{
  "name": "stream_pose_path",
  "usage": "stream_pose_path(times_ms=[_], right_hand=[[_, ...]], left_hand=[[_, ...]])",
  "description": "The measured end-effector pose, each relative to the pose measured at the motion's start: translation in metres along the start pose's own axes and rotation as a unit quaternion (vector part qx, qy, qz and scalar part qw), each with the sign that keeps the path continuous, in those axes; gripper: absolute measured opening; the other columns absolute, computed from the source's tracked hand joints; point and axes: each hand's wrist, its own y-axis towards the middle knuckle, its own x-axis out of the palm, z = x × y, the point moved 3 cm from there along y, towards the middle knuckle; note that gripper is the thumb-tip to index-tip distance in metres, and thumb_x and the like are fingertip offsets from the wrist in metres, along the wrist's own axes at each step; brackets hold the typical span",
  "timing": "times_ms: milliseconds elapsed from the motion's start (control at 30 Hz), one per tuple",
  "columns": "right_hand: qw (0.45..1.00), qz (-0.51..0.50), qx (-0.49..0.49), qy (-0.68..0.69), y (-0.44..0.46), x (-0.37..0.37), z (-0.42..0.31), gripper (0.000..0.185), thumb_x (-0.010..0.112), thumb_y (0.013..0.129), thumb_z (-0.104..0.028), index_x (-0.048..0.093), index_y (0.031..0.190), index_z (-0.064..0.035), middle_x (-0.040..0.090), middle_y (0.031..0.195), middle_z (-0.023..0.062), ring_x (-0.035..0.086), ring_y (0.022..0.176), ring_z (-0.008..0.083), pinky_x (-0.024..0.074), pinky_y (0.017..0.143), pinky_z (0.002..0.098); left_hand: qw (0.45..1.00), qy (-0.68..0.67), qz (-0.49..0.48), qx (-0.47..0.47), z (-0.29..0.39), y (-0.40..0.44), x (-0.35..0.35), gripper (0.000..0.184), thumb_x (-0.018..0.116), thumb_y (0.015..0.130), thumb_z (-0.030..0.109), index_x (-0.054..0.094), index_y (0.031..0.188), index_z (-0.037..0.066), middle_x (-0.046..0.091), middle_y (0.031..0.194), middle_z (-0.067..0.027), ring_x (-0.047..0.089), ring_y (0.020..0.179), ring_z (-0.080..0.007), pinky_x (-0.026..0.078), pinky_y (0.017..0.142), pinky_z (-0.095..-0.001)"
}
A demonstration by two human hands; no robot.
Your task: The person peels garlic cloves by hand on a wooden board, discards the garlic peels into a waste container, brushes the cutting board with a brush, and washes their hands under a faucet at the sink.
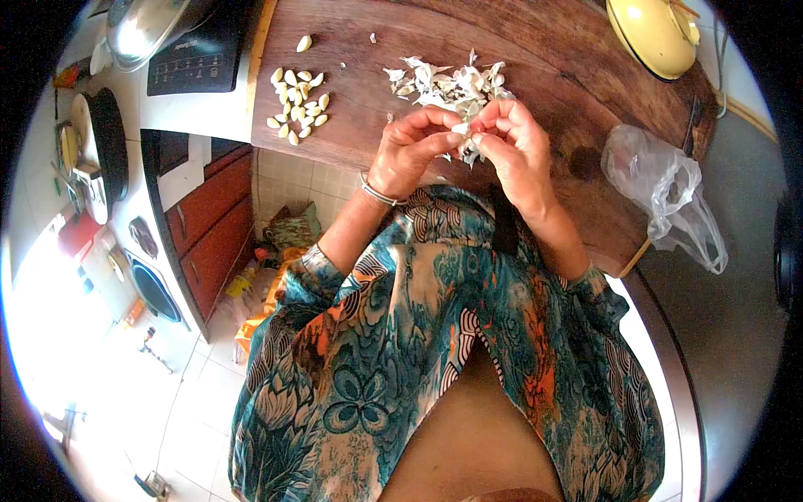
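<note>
Both my hands meet over the near edge of a dark wooden table (360,92). My left hand (416,149) pinches a small pale garlic clove (461,129) between thumb and fingertips. My right hand (514,149) is closed at the clove's other side, its fingertips pressed together on what looks like papery skin. Just beyond and partly under my hands lies a heap of white garlic skins (452,84). To the left on the table is a group of peeled garlic cloves (297,102), with one clove (304,43) lying apart above them.
A crumpled clear plastic bag (657,188) lies at the table's right edge. A yellow bowl (654,35) stands at the back right. Left of the table are a black cooktop (196,58) and a metal pan or lid (146,32). Red drawers (213,234) stand below.
</note>
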Motion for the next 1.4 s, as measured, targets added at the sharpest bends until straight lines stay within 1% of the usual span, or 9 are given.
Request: stream_pose_path(times_ms=[100, 300, 400, 500, 667, 867, 1133, 1233, 1400], right_hand=[[0.999, -0.015, 0.004, 0.041, -0.002, 0.003, 0.001, 0.016, 0.053, 0.077, 0.004, 0.049, 0.091, -0.0023, 0.056, 0.079, 0.0032, 0.054, 0.075, 0.0087, 0.0456, 0.065, 0.0223], [0.995, 0.000, -0.077, -0.067, -0.005, 0.007, -0.002, 0.018, 0.052, 0.078, 0.006, 0.048, 0.093, -0.0022, 0.055, 0.080, 0.0041, 0.053, 0.074, 0.0098, 0.0453, 0.065, 0.0235], [0.983, -0.026, -0.115, -0.140, -0.006, 0.009, -0.002, 0.020, 0.053, 0.077, 0.006, 0.047, 0.094, -0.0021, 0.054, 0.080, 0.0039, 0.052, 0.072, 0.0095, 0.0440, 0.065, 0.0245], [0.984, -0.026, -0.096, -0.151, -0.010, 0.003, -0.001, 0.018, 0.054, 0.077, 0.004, 0.047, 0.093, -0.0026, 0.053, 0.078, 0.0036, 0.052, 0.072, 0.0092, 0.0437, 0.065, 0.0239], [0.979, -0.007, -0.064, -0.195, -0.004, -0.005, -0.006, 0.020, 0.057, 0.080, -0.002, 0.053, 0.100, -0.0025, 0.061, 0.078, 0.0068, 0.057, 0.069, 0.0119, 0.0461, 0.064, 0.0261], [0.975, 0.018, -0.148, -0.167, 0.000, 0.002, -0.012, 0.023, 0.060, 0.079, -0.002, 0.054, 0.102, -0.0027, 0.061, 0.080, 0.0061, 0.059, 0.073, 0.0131, 0.0482, 0.069, 0.0273], [0.987, -0.009, -0.089, -0.132, 0.002, 0.001, -0.004, 0.028, 0.060, 0.078, 0.000, 0.053, 0.104, -0.0025, 0.061, 0.080, 0.0055, 0.058, 0.076, 0.0113, 0.0474, 0.069, 0.0263], [0.989, -0.014, -0.073, -0.128, 0.004, -0.003, -0.002, 0.028, 0.060, 0.078, -0.001, 0.053, 0.105, -0.0029, 0.061, 0.080, 0.0050, 0.057, 0.075, 0.0106, 0.0465, 0.069, 0.0252], [0.993, -0.021, -0.052, -0.106, 0.005, 0.000, -0.008, 0.029, 0.061, 0.078, 0.000, 0.052, 0.105, -0.0020, 0.061, 0.080, 0.0043, 0.057, 0.075, 0.0097, 0.0456, 0.069, 0.0242]], left_hand=[[0.988, -0.151, 0.016, -0.039, -0.004, -0.001, 0.006, 0.019, 0.059, 0.083, 0.005, 0.058, 0.101, -0.001, 0.062, 0.089, -0.0074, 0.057, 0.078, -0.0130, 0.048, 0.069, -0.0253], [0.997, -0.058, 0.047, -0.022, 0.002, -0.001, 0.011, 0.015, 0.057, 0.084, 0.004, 0.057, 0.098, 0.000, 0.062, 0.090, -0.0084, 0.060, 0.084, -0.0165, 0.050, 0.074, -0.0286], [0.977, -0.210, 0.037, -0.029, -0.003, 0.002, 0.004, 0.010, 0.057, 0.084, 0.005, 0.058, 0.093, 0.002, 0.062, 0.090, -0.0092, 0.061, 0.085, -0.0181, 0.051, 0.074, -0.0300], [0.973, -0.227, 0.043, 0.003, -0.001, 0.004, -0.005, 0.010, 0.056, 0.085, 0.007, 0.057, 0.093, 0.001, 0.060, 0.096, -0.0108, 0.059, 0.087, -0.0191, 0.048, 0.078, -0.0297], [0.990, -0.128, 0.056, -0.002, -0.002, 0.000, -0.006, 0.015, 0.056, 0.085, 0.006, 0.059, 0.098, 0.000, 0.062, 0.093, -0.0117, 0.061, 0.082, -0.0197, 0.049, 0.073, -0.0294], [0.998, -0.014, 0.061, 0.000, 0.004, -0.005, 0.003, 0.022, 0.057, 0.082, 0.001, 0.059, 0.103, -0.001, 0.063, 0.090, -0.0097, 0.061, 0.078, -0.0167, 0.050, 0.072, -0.0284], [0.993, 0.094, 0.070, 0.017, 0.012, -0.007, 0.010, 0.020, 0.060, 0.079, -0.001, 0.061, 0.100, -0.002, 0.065, 0.090, -0.0080, 0.061, 0.082, -0.0139, 0.050, 0.075, -0.0264], [0.995, 0.080, 0.053, 0.014, 0.012, -0.007, 0.010, 0.021, 0.062, 0.082, 0.006, 0.061, 0.101, -0.002, 0.064, 0.085, -0.0048, 0.057, 0.072, -0.0090, 0.048, 0.067, -0.0225], [0.994, 0.079, 0.070, 0.002, 0.016, -0.006, 0.011, 0.020, 0.061, 0.082, 0.005, 0.061, 0.101, -0.002, 0.064, 0.085, -0.0046, 0.057, 0.073, -0.0088, 0.048, 0.067, -0.0222]])
